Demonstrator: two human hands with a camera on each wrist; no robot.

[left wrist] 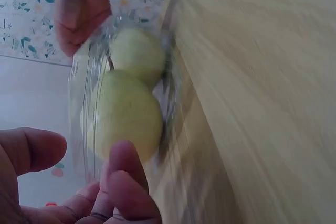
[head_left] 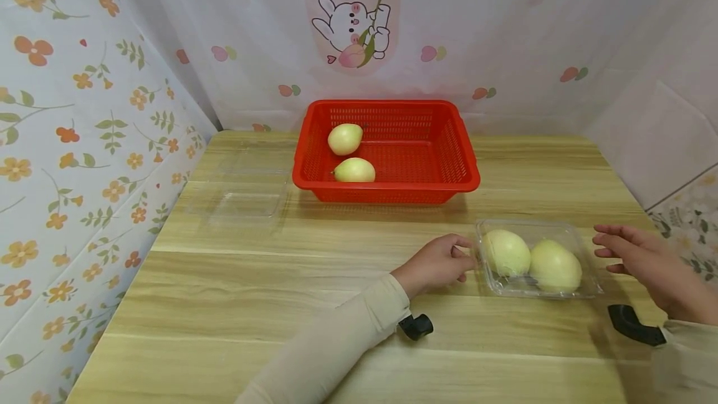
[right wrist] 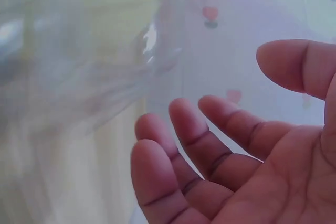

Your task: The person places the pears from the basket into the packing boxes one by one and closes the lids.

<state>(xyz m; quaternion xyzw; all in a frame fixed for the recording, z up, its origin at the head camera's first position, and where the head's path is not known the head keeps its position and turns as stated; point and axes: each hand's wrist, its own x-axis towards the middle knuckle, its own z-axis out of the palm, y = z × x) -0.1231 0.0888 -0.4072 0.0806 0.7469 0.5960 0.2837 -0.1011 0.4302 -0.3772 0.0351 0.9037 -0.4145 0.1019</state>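
Observation:
Two pale yellow-green pears (head_left: 555, 266) lie side by side in a transparent plastic box (head_left: 538, 226) at the right of the table. My left hand (head_left: 436, 264) is at the box's left end with loosely bent fingers. In the left wrist view its thumb (left wrist: 46, 150) stands apart from the fingers, which are close to the box wall; whether they touch it I cannot tell. Off the box's right end, my right hand (head_left: 653, 260) hovers with spread, relaxed fingers and an empty palm. The right wrist view shows a gap between its fingertips (right wrist: 152, 166) and the plastic.
A red plastic basket (head_left: 387, 187) with two more pears (head_left: 355, 171) stands at the back middle. Left of it another transparent plastic container (head_left: 247, 204) lies on the wooden table (head_left: 224, 304). Patterned cloth (head_left: 258, 36) hangs behind and at the sides.

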